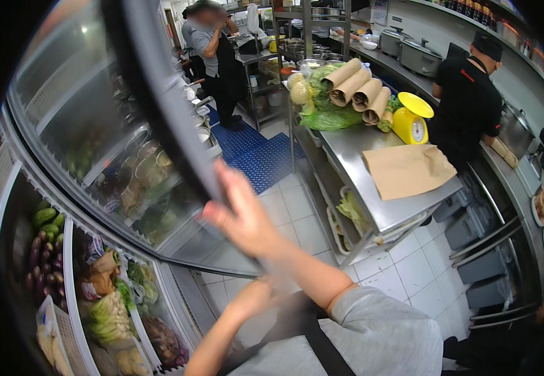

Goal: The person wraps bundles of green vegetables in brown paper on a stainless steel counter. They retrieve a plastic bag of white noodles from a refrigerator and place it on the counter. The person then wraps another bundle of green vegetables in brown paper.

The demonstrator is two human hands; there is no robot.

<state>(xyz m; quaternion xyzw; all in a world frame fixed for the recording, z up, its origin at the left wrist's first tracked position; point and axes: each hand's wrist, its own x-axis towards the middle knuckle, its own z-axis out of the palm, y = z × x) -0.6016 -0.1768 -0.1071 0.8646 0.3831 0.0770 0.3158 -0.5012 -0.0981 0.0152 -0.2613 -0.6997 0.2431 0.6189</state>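
Note:
A glass refrigerator door (126, 155) with a grey and black frame stands swung out from the cabinet. My right hand (244, 214) is on the frame's outer edge, thumb and fingers around it, somewhat blurred. Below it my left hand (255, 296) is bent near the lower end of the door; its fingers are blurred and partly hidden. Left of the door, refrigerator shelves hold eggplants (46, 265), green gourd-like vegetables (48, 221), a bundle of pale-stemmed greens (110, 315) and a white plastic basket (67, 329).
A steel worktable (347, 150) bears paper-wrapped rolls (352, 87), leafy vegetables (333, 115), a yellow kitchen scale (410, 124) and brown paper (408, 169). One person (469, 94) stands at the right counter; another (215, 51) stands beyond the door, near blue mats (248, 155).

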